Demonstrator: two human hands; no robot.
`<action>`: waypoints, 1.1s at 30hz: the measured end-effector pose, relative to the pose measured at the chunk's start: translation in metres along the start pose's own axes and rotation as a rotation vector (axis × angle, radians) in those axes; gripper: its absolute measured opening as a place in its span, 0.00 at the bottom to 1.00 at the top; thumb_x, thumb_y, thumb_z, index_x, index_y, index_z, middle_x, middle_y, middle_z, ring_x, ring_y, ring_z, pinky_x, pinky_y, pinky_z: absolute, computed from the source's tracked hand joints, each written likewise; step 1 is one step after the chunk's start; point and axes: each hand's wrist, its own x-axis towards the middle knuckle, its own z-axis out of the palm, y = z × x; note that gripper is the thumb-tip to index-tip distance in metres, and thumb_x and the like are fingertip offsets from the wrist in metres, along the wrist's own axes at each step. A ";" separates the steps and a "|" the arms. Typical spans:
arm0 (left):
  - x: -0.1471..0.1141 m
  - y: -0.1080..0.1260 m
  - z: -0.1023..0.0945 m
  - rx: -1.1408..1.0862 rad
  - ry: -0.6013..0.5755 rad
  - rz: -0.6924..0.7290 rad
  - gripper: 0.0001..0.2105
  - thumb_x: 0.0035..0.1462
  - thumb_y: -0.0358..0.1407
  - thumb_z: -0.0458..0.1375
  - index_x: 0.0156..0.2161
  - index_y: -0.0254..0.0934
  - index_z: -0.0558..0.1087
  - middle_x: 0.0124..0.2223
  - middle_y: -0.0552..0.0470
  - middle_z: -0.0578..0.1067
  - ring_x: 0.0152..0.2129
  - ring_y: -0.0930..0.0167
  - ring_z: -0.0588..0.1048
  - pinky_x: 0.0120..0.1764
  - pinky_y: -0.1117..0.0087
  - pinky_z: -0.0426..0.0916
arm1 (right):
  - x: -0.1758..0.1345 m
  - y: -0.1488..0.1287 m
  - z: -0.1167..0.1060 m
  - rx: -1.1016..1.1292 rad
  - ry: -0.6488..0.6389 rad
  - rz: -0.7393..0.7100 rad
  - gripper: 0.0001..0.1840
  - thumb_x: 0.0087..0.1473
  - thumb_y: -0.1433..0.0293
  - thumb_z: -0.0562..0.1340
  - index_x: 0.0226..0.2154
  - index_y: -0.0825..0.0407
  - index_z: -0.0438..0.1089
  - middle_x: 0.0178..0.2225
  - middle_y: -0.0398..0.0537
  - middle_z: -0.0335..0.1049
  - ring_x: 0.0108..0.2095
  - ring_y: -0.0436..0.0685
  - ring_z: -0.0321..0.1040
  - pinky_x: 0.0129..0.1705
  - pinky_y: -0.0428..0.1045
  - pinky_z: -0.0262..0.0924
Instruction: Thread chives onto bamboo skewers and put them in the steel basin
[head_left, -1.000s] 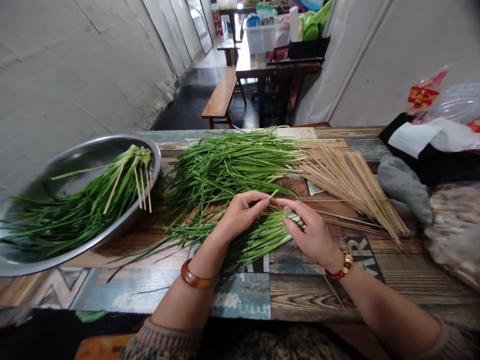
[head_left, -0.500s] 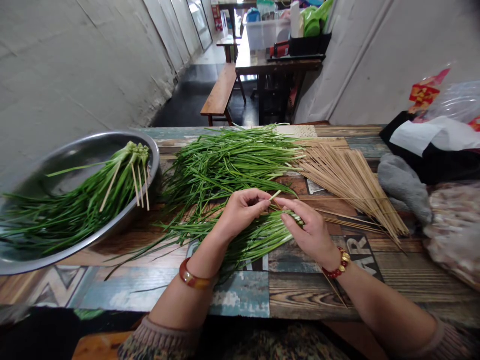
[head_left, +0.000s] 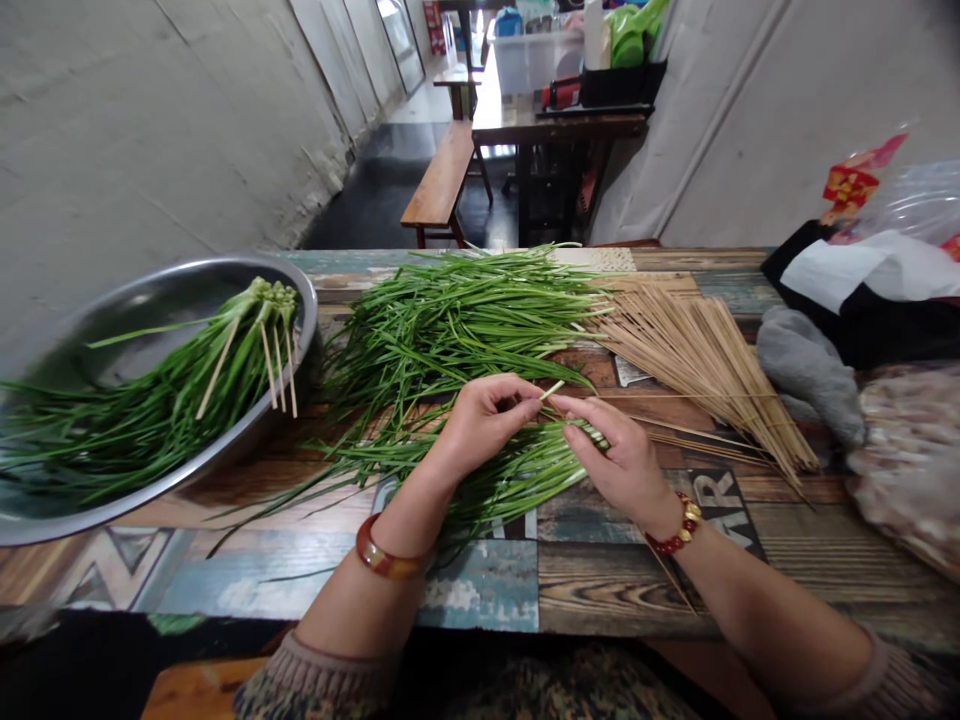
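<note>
My left hand (head_left: 487, 420) pinches the pale end of a single garlic chive (head_left: 553, 390) between thumb and fingers. Close by on the right, my right hand (head_left: 619, 460) is closed around the white ends of a small bunch of chives (head_left: 540, 470), its index fingertip near the pinched stalk. From under my right wrist a thin bamboo skewer (head_left: 671, 575) sticks out; its other end is hidden by the hand. Beyond my hands lies a large pile of loose chives (head_left: 472, 320). A fan of bamboo skewers (head_left: 690, 360) rests to the right of that pile.
On the left a metal basin (head_left: 202, 480) holds skewered chives (head_left: 255, 310), with skewer ends over its rim. A grey bag (head_left: 806, 370) and a clear bag of pale pieces (head_left: 907, 460) are at the right. A bench (head_left: 442, 175) and another table (head_left: 555, 125) stand beyond.
Almost nothing differs; both hands keep the same hold and position. The view has shifted very slightly.
</note>
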 end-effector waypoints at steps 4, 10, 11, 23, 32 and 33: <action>0.000 0.000 -0.001 0.173 0.013 0.143 0.06 0.55 0.31 0.58 0.33 0.33 0.78 0.27 0.52 0.75 0.26 0.75 0.72 0.31 0.75 0.63 | 0.000 0.001 0.001 -0.002 0.005 -0.014 0.17 0.58 0.73 0.56 0.49 0.48 0.70 0.44 0.49 0.75 0.45 0.55 0.71 0.49 0.52 0.65; 0.000 -0.001 -0.003 0.245 -0.020 0.191 0.06 0.56 0.29 0.58 0.33 0.34 0.78 0.27 0.53 0.74 0.25 0.75 0.71 0.31 0.75 0.62 | 0.001 0.001 0.000 0.000 -0.004 -0.012 0.16 0.57 0.74 0.57 0.47 0.50 0.71 0.42 0.49 0.75 0.43 0.54 0.71 0.48 0.50 0.65; 0.000 -0.001 -0.003 0.244 -0.027 0.187 0.06 0.56 0.29 0.57 0.33 0.33 0.78 0.27 0.52 0.74 0.26 0.75 0.71 0.31 0.75 0.62 | 0.001 0.001 0.000 0.001 -0.004 -0.004 0.15 0.57 0.74 0.57 0.47 0.50 0.71 0.42 0.49 0.75 0.43 0.54 0.71 0.48 0.51 0.65; -0.001 -0.001 -0.003 0.229 -0.012 0.136 0.05 0.54 0.28 0.58 0.31 0.34 0.77 0.28 0.52 0.76 0.26 0.75 0.72 0.32 0.75 0.64 | -0.002 0.004 0.001 0.063 -0.039 0.142 0.27 0.56 0.72 0.58 0.58 0.49 0.58 0.31 0.41 0.67 0.32 0.50 0.66 0.40 0.48 0.61; 0.000 -0.001 0.001 0.250 0.053 0.094 0.04 0.53 0.29 0.59 0.28 0.33 0.75 0.27 0.52 0.76 0.25 0.74 0.72 0.31 0.74 0.63 | -0.002 0.003 0.002 0.091 -0.015 0.146 0.21 0.56 0.73 0.58 0.53 0.49 0.60 0.30 0.40 0.65 0.31 0.49 0.64 0.39 0.47 0.59; 0.000 -0.001 0.002 0.250 0.050 0.096 0.04 0.53 0.29 0.59 0.28 0.33 0.75 0.27 0.52 0.75 0.25 0.74 0.72 0.31 0.74 0.63 | -0.002 0.003 0.003 0.095 -0.010 0.152 0.21 0.56 0.73 0.58 0.53 0.49 0.60 0.30 0.40 0.65 0.31 0.50 0.64 0.39 0.47 0.59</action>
